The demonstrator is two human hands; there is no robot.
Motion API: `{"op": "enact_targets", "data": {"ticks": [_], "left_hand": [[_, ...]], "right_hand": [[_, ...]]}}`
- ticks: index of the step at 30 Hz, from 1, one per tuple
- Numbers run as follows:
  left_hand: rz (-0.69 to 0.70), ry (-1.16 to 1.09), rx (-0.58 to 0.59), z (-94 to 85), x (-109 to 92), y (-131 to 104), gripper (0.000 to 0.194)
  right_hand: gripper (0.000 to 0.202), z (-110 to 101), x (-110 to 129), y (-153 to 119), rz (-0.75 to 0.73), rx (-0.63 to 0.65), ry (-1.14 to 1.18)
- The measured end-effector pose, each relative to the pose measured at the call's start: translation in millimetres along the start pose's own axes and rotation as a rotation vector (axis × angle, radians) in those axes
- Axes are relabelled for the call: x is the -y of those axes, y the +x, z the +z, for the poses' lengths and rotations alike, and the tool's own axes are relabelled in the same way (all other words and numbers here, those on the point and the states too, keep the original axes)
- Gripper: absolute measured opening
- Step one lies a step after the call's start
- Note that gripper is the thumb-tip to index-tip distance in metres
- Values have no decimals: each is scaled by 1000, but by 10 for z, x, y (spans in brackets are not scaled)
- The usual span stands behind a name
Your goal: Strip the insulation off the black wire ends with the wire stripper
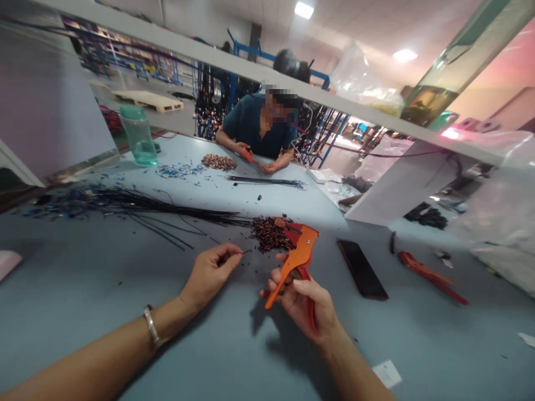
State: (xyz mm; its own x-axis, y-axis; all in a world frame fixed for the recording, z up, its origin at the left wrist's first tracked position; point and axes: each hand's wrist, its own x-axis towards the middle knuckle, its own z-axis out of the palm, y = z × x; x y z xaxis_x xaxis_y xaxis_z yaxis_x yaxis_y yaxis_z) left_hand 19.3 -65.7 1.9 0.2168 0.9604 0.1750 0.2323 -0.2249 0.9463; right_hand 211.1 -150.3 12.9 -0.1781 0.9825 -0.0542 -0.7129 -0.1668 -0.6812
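My right hand (311, 303) is wrapped round the handles of an orange and red wire stripper (298, 256), its head pointing away from me. The tool's jaws are over the right side of a pile of small black and copper-coloured offcuts (270, 234). To the left, my left hand (213, 273) pinches a thin black wire (247, 252), whose short end sticks out past the fingertips. Behind that hand lies a long bundle of black wires (179, 207), with blue-tipped ends (71, 200) heaped at its left.
A phone (363, 269) and a second red wire stripper (432, 275) lie to the right. Across the table a co-worker (263, 125) holds a red tool near more wires (267, 181). A green bottle (137, 136) stands far left. A white shelf beam (234, 72) crosses above.
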Motion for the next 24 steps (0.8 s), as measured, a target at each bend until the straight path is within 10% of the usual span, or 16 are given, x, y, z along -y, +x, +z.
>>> {"op": "enact_targets", "data": {"ticks": [24], "left_hand": [[-44, -123, 116, -37, -97, -51, 23]], "right_hand": [[50, -48, -104, -240, 275, 70, -117]]}}
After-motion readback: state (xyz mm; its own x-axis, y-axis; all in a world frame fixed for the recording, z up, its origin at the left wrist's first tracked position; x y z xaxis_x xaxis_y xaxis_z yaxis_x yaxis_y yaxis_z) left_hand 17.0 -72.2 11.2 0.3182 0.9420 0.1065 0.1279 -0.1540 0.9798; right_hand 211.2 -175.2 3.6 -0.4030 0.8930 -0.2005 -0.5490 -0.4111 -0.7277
